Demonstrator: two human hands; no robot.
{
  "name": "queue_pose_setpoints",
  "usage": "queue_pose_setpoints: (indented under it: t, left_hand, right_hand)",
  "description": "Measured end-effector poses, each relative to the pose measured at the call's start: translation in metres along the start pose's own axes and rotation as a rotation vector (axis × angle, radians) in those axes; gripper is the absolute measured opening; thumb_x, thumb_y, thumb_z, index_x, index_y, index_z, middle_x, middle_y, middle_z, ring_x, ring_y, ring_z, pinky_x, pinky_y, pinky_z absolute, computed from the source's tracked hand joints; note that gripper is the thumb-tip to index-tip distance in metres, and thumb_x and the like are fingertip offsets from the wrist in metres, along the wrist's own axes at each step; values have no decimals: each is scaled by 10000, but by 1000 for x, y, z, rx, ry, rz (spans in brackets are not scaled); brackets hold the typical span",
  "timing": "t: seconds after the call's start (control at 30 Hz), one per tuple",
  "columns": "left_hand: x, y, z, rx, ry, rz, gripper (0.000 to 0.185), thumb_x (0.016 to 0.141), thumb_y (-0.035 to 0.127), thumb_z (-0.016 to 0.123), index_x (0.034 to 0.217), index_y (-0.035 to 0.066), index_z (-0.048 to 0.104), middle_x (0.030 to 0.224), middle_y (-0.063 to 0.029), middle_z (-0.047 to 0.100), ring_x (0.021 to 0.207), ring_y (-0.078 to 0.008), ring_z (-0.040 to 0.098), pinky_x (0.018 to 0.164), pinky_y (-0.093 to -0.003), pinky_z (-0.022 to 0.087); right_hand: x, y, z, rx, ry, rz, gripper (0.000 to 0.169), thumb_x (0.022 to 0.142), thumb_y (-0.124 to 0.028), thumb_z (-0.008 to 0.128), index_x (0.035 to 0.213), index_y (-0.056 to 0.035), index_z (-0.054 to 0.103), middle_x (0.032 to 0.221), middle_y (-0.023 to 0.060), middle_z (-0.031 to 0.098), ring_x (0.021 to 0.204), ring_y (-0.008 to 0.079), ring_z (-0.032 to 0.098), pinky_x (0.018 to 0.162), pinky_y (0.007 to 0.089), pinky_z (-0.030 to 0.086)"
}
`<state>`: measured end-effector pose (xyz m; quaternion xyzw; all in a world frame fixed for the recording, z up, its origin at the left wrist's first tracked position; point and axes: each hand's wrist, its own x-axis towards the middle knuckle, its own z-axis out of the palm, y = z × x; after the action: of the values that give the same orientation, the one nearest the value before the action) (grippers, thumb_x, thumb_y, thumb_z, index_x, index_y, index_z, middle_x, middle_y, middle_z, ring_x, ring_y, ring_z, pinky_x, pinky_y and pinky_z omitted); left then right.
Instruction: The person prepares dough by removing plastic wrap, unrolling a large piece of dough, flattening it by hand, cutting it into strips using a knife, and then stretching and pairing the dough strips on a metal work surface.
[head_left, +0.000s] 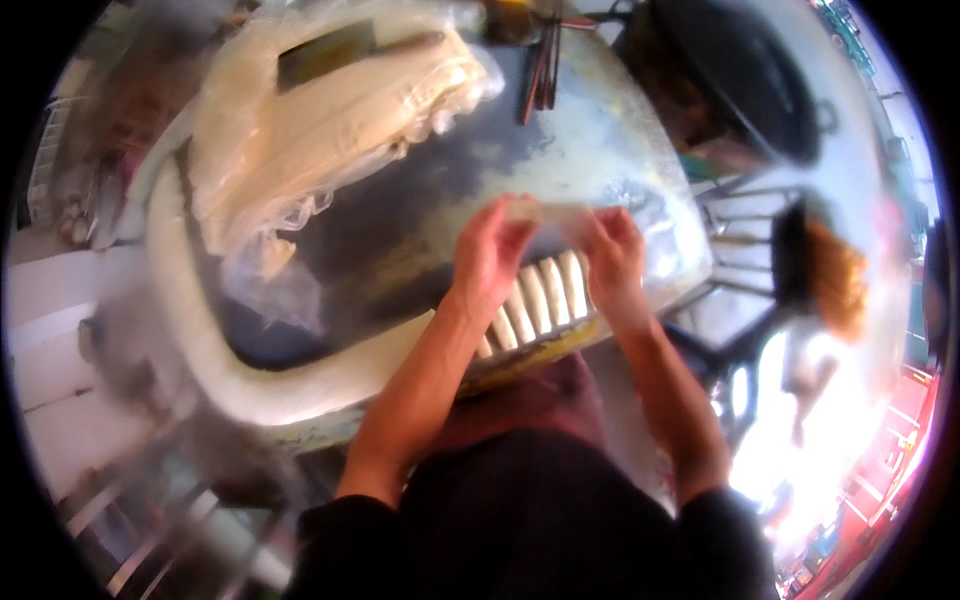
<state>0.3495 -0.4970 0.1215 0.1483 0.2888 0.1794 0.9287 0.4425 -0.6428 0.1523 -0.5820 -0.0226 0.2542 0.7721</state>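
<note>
Both my hands are raised over the table, with a blurred pale dough strip (555, 213) stretched between them. My left hand (491, 251) pinches its left end, and my right hand (616, 247) has the right end. Just below the hands, several short cut dough strips (553, 289) lie side by side at the table's front edge, partly hidden by my left forearm. A long flattened dough band (300, 394) runs along the front edge and curves up the left side. Behind it, a large slab of dough (337, 127) rests under clear plastic sheeting (281, 289).
A flat rectangular blade (326, 54) lies on the covered dough. Long dark sticks (544, 71) rest at the table's (420, 202) far side. A big dark wok (739, 75) stands at the upper right. Golden-brown fried food (836, 281) sits by a metal rack (742, 240) on the right.
</note>
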Motion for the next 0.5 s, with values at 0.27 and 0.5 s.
queue_pose_setpoints:
  t: [0.27,0.5]
  left_hand:
    - [9,57,-34,-98,-7,246,210,1031,169,604,1148,-5,610,1237,-222,653,1210,-360,633,1055,-471,559]
    - [-8,141,-46,490,248,537,211,1030,191,619,1097,-1,677,1170,-172,715,1082,-309,692,981,-436,559]
  right_hand:
    - [44,14,31,-54,39,13,194,1001,-106,661,1009,51,547,1010,176,634,942,279,712,890,365,619]
    - [77,-9,83,-33,-76,-182,133,965,-75,700,995,13,604,950,133,685,843,202,705,822,345,616]
